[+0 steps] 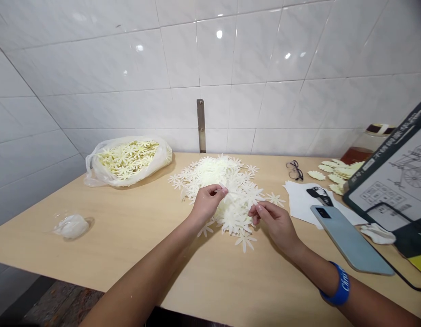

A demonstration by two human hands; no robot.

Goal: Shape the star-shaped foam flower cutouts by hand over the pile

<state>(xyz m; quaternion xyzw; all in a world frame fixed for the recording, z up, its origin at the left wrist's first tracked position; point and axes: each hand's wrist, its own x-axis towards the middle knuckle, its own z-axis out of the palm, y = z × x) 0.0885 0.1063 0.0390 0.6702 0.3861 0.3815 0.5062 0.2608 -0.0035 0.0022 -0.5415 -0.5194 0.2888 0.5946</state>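
Observation:
A heap of pale flower-shaped cutouts (pixel 210 170) lies on the table in front of me. Over its near part, my left hand (pixel 210 198) pinches a white petal-like piece between thumb and fingertips. My right hand (pixel 270 220) is at the heap's right side, its fingertips pressed together beside the petals; what they hold, if anything, is too small to make out. A single cutout (pixel 245 240) lies at the heap's near edge, between my hands.
On the wooden table (pixel 129 227), an open plastic bag (pixel 129 159) of yellowish cutouts stands back left, a white bundle (pixel 71 226) left. Rightward are glasses (pixel 294 170), paper (pixel 297 200), a phone (pixel 351 240), more cutouts (pixel 343 172), a jar (pixel 362 147) and a dark box (pixel 394 181).

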